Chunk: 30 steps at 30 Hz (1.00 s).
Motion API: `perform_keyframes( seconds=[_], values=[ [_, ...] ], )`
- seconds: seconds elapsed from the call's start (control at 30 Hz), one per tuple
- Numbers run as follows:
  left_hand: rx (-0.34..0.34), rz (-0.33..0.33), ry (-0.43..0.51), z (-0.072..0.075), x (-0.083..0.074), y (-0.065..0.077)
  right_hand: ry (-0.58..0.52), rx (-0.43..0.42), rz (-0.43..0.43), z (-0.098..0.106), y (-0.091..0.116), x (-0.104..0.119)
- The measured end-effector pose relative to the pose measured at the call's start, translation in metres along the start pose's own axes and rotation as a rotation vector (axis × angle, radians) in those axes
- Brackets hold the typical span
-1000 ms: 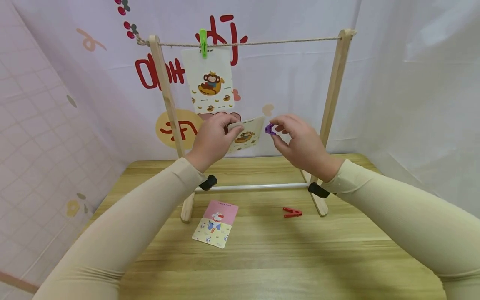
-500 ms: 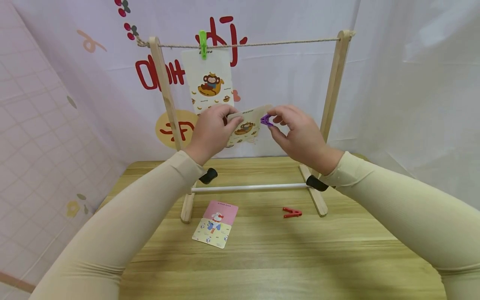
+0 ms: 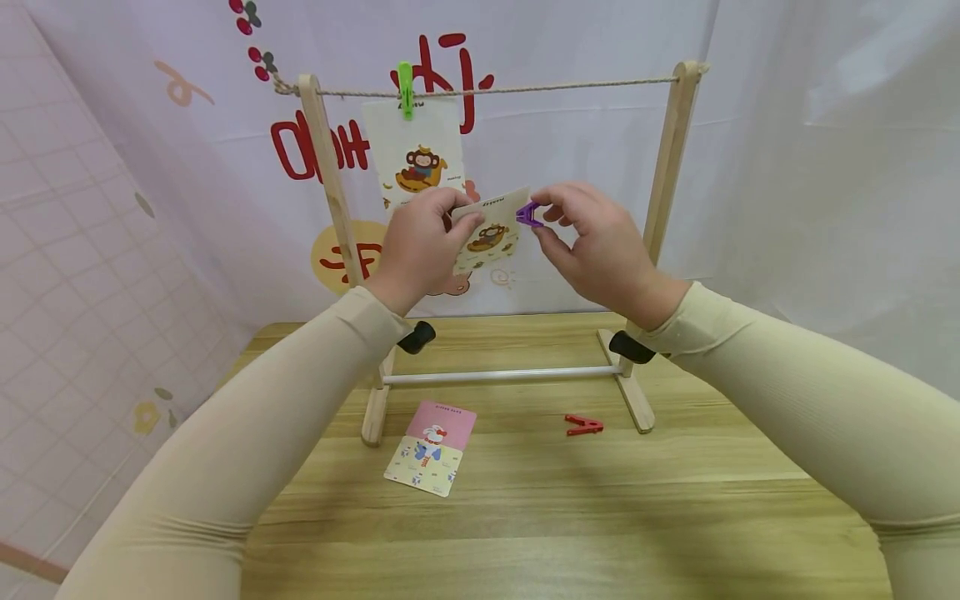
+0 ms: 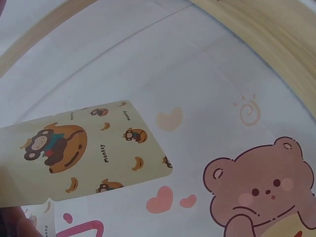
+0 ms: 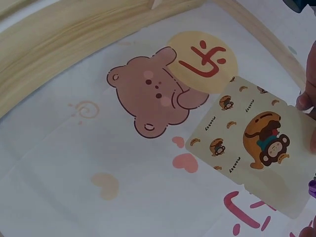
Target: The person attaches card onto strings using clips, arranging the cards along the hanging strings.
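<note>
My left hand [image 3: 425, 242] pinches a cream card with a monkey on a banana [image 3: 489, 236] by its left edge, thumb in front. The card hangs tilted in front of the stand, below the rope. Between thumb and forefinger my right hand [image 3: 596, 237] pinches a purple clothespin [image 3: 528, 214], its tip right at the card's upper right edge. In the right wrist view the purple clothespin [image 5: 312, 188] just shows at the right border beside the card [image 5: 261, 143]. In the left wrist view the card [image 4: 103, 143] reaches in from the left.
A similar monkey card [image 3: 416, 150] hangs from the rope [image 3: 555, 87] by a green clothespin [image 3: 406, 90], partly behind my left hand. Wooden posts [image 3: 670, 158] hold the rope. On the table [image 3: 570, 517] lie a pink and yellow rabbit card [image 3: 431, 447] and a red clothespin [image 3: 584, 425].
Both hands have risen toward the rope with the card and the purple clothespin. The clothespin has come left, closer to the card's edge.
</note>
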<state>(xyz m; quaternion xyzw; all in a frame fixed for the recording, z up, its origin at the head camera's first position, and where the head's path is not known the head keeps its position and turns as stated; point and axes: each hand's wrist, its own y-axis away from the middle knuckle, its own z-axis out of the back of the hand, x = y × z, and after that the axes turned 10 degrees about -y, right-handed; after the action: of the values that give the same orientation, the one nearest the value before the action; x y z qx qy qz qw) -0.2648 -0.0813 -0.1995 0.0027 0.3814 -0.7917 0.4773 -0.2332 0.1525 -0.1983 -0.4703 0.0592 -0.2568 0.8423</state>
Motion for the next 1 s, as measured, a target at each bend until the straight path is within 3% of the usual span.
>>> perform_keyframes(
  seconds=[0.6,1.0],
  values=[
    [-0.062,0.026,-0.004,0.012,-0.01,-0.017,-0.005,-0.06,0.006,0.008,-0.022,-0.001],
    [-0.087,0.081,0.011,0.021,-0.018,-0.028,0.004,-0.094,0.01,0.015,-0.039,0.001]
  ],
)
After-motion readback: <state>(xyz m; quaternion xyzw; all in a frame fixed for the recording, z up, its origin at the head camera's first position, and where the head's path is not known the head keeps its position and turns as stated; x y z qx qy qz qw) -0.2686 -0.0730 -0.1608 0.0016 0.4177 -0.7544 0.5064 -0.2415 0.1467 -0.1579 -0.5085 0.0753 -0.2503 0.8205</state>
